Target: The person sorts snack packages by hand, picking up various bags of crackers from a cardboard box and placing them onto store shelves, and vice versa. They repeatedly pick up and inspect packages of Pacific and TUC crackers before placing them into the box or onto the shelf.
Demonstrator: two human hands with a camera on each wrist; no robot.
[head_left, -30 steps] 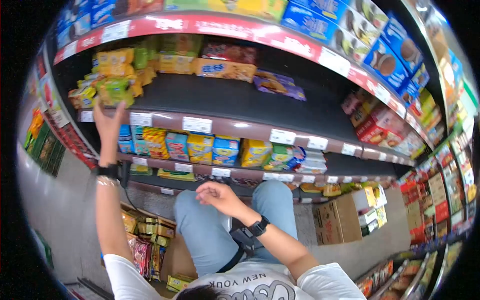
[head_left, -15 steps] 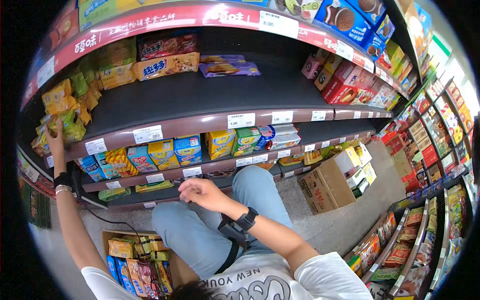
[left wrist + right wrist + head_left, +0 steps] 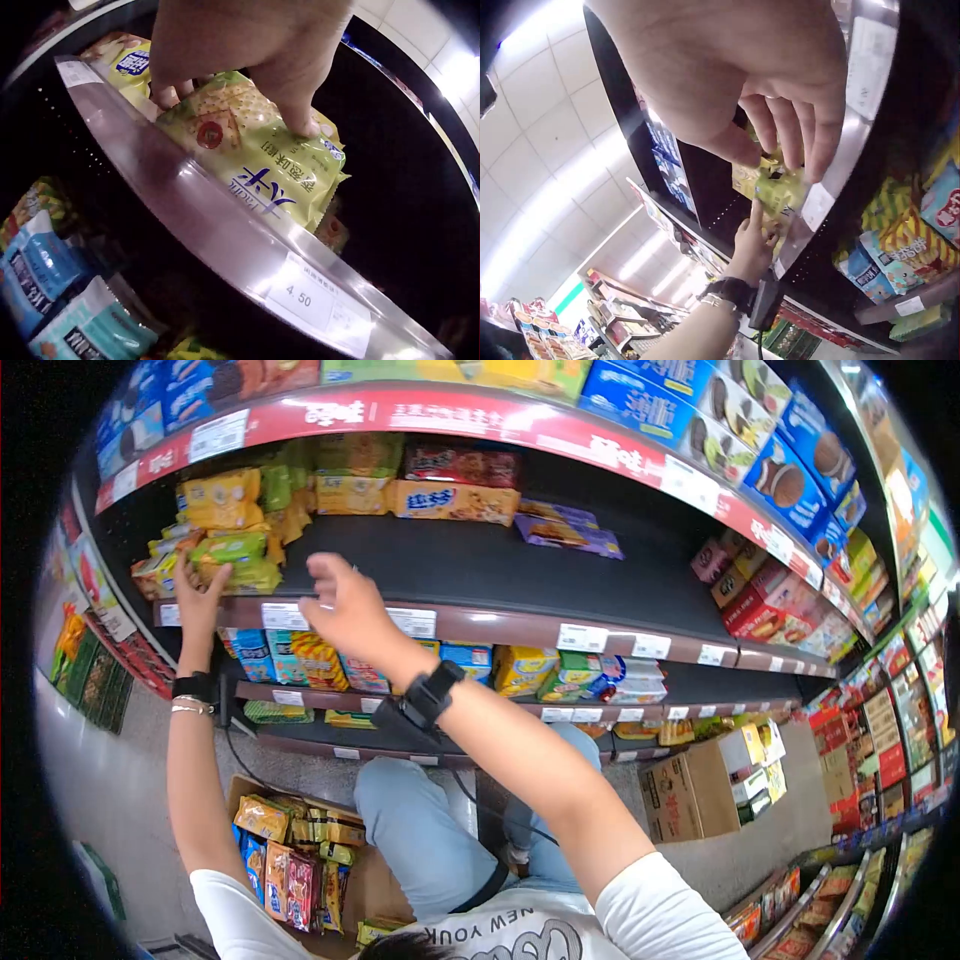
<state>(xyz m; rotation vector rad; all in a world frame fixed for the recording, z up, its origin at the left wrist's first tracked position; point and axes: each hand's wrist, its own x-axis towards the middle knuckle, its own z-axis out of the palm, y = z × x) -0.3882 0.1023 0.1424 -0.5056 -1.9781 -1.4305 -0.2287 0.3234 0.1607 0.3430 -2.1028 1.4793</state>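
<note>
A brown-edged black shelf (image 3: 450,555) lines the shop aisle (image 3: 797,785). At its left, the left hand (image 3: 200,605) grips a yellow-green plastic packet (image 3: 255,150); the right hand (image 3: 352,608) hovers nearby, fingers apart.

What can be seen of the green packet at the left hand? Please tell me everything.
The green packet is yellow-green, glossy and wrinkled, apparently plastic film, with a jagged edge. Its print shows crackers, a round red mark and blue lettering including "Pacific". No opening is visible. It sits just behind the shelf's front lip, printed face showing in the left wrist view; its underside is hidden. The left hand grips it, thumb on one side, fingers on the other.
</note>
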